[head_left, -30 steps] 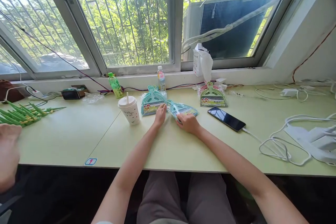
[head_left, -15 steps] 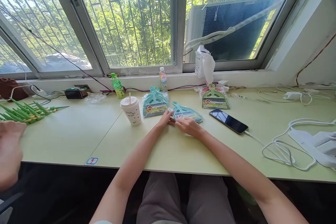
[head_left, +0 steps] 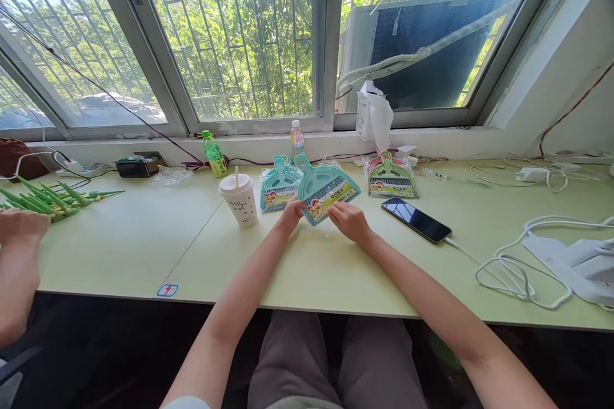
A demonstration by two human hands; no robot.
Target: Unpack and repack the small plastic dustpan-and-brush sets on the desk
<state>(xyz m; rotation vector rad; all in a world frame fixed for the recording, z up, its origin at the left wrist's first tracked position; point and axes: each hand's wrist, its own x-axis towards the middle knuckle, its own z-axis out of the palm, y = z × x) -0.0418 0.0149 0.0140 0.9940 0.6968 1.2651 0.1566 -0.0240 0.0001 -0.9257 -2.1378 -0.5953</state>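
A teal dustpan and brush set point(head_left: 329, 188) with a yellow label is tilted up off the table between my hands. My left hand point(head_left: 291, 213) grips its lower left edge. The fingers of my right hand point(head_left: 349, 220) pinch its lower edge at the label. Just behind it, partly covered, another teal dustpan set point(head_left: 278, 182) rests on the table. Farther right sits a stack of green and pink dustpan sets point(head_left: 392, 177) in clear wrapping.
A lidded paper cup with a straw point(head_left: 238, 199) stands left of my hands. To the right lie a phone point(head_left: 417, 220) and white cables point(head_left: 513, 275). Bottles point(head_left: 214, 154) line the back. At far left, another person's hand point(head_left: 22, 230) is near green pointed items point(head_left: 52, 199).
The dustpan set that lay nearly flat on the table is now raised and tilted upright, its label facing me. Both my hands have come up slightly with it.
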